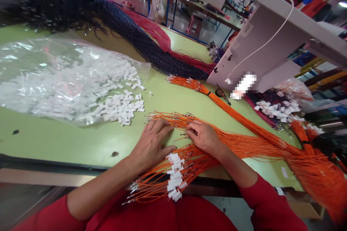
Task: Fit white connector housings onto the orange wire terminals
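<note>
My left hand [154,140] lies palm down on a fan of thin orange wires [244,140] on the green table [67,137], its fingers stretched out over the metal-tipped ends. My right hand [202,135] rests on the same wires just to the right, fingers curled and pinching at wire ends; what it grips is too small to name. Below both hands, a bunch of orange wires fitted with white plastic connectors [175,177] hangs over the table's front edge.
A clear plastic bag [40,75] spills a heap of white connectors [121,104] at left. Long bundles of dark blue wires [146,43] and red wires [162,36] cross the back. A white shelf frame [260,47] stands at right, with more connectors beyond.
</note>
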